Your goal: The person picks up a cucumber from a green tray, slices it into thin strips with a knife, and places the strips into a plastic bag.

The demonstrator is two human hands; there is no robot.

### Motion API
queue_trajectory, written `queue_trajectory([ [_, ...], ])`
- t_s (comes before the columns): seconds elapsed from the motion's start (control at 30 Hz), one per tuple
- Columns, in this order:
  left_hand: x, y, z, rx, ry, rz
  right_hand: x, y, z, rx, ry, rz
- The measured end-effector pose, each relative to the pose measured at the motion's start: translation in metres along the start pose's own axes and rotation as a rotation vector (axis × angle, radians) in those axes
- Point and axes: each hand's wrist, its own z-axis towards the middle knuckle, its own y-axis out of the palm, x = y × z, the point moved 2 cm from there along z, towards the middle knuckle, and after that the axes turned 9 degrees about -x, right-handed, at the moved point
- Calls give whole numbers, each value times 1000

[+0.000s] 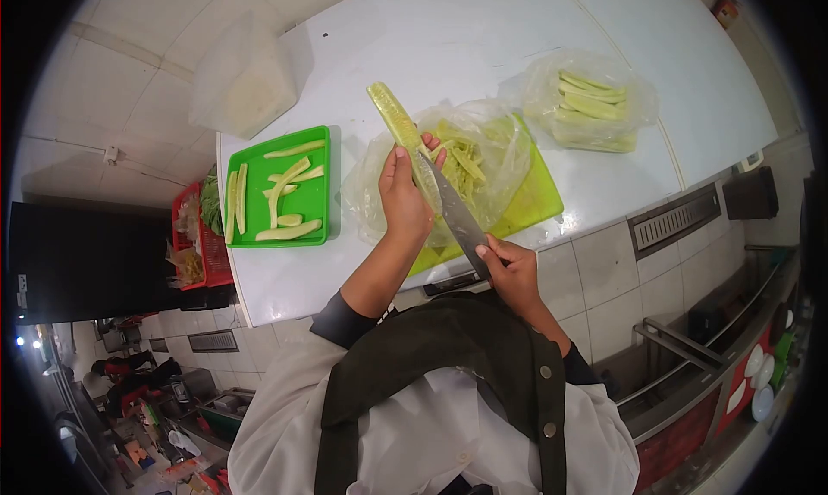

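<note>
My left hand is closed around a long cut piece of cucumber, its pale seeded face showing and its far end pointing up and left. In my right hand is a large knife, gripped at the near end; its handle is mostly hidden by the fingers. The blade's tip reaches the cucumber beside my left fingers. Beneath both hands, an open clear plastic bag with pale green strips of scraped cucumber lies over a green cutting board.
To the left, a green tray holds several cucumber pieces. A clear bag of cucumber lengths sits at the right. A translucent plastic container stands at the back left, and a red basket is beside the white table.
</note>
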Motion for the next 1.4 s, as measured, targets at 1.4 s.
queue_trajectory([
  [1.4, 51, -9, -3, -199, -43, 147, -54, -4, 2, 204, -339, -443],
])
